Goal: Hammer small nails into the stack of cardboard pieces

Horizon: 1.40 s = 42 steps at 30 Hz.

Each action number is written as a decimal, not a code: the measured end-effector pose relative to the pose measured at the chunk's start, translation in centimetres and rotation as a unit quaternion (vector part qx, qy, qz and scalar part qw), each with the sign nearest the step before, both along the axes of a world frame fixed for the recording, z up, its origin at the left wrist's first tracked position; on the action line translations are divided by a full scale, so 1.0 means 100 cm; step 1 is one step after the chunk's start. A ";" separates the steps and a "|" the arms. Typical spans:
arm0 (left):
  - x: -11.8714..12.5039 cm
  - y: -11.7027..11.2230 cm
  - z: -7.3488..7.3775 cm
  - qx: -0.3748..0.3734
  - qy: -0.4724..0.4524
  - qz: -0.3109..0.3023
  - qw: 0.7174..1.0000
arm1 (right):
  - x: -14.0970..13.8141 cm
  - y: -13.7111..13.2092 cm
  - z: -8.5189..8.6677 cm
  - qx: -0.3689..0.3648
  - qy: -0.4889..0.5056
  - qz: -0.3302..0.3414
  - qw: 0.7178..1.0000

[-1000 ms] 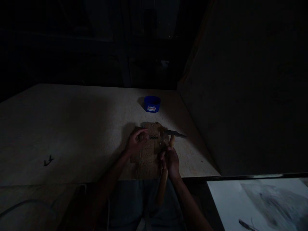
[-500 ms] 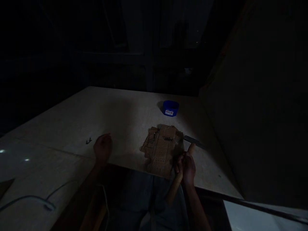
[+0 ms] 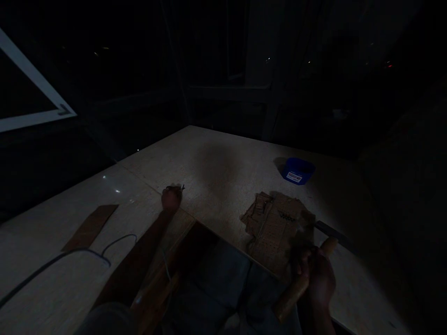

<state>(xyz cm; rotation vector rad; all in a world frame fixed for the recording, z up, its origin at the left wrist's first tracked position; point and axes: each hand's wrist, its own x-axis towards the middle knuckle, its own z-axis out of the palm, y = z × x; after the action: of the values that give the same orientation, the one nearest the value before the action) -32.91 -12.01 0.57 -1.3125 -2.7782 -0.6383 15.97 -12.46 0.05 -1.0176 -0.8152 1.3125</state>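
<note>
My right hand [image 3: 319, 274] is wrapped round the wooden handle of a hammer [image 3: 293, 298], whose dark metal head points away over the table. Just left of it lies a torn piece of brown cardboard [image 3: 274, 237], carrying a row of small dark nail-like pieces [image 3: 287, 217]. Far to the left, my left hand [image 3: 172, 198] is down on the table with its fingers curled. It covers some small dark pieces, and one dark piece [image 3: 183, 187] shows beside its fingertips. Whatever is between those fingers is hidden.
Behind the cardboard stands a blue plastic container [image 3: 298, 171] with a white label. A flat brown strip [image 3: 91, 227] and a grey cable [image 3: 78, 251] lie on the pale table [image 3: 223, 186] at left. The light is very dim.
My left hand has reached forward to the small dark pieces and now covers them. The view has turned left, and the hammer stays in my right hand.
</note>
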 end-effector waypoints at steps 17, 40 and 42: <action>-0.030 0.005 -0.002 0.034 -0.064 0.034 0.997 | 0.007 0.003 -0.012 -0.024 -0.007 0.011 1.000; -0.043 0.015 0.024 -0.001 -0.036 0.018 0.999 | 0.001 0.002 -0.001 -0.013 -0.006 0.013 1.000; -0.039 0.013 0.028 0.033 -0.040 0.023 0.998 | -0.002 0.002 0.001 -0.018 0.015 0.012 1.000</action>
<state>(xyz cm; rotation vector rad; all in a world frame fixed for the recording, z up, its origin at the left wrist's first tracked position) -36.83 -10.72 3.33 -1.2350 -2.8125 -0.7888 15.80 -12.29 0.18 -1.0173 -0.7863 1.3644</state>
